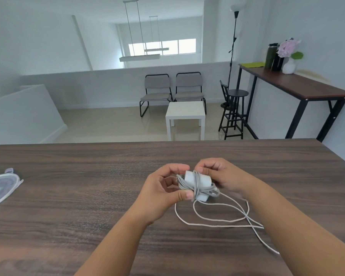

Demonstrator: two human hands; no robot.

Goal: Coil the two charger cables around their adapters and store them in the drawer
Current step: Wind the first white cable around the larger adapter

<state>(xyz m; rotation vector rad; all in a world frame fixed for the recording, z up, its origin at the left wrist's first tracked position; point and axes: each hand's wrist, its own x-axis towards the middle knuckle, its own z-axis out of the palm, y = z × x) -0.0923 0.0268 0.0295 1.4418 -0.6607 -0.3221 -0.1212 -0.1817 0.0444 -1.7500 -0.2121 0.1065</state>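
I see the white adapter (197, 181) held between both hands just above the dark wood-grain worktop (68, 216). Grey cable (217, 220) wraps it crosswise; loose loops trail on the worktop below. Left hand (163, 190) pinches the wrapped end, right hand (217, 176) curls round the other. Pouch (0, 190) far left.

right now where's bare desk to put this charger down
Bare wood lies left of the left hand, up to the pouch at the desk's left edge, and along the far edge beyond both hands. Crowded: loose cable loops under the right hand.
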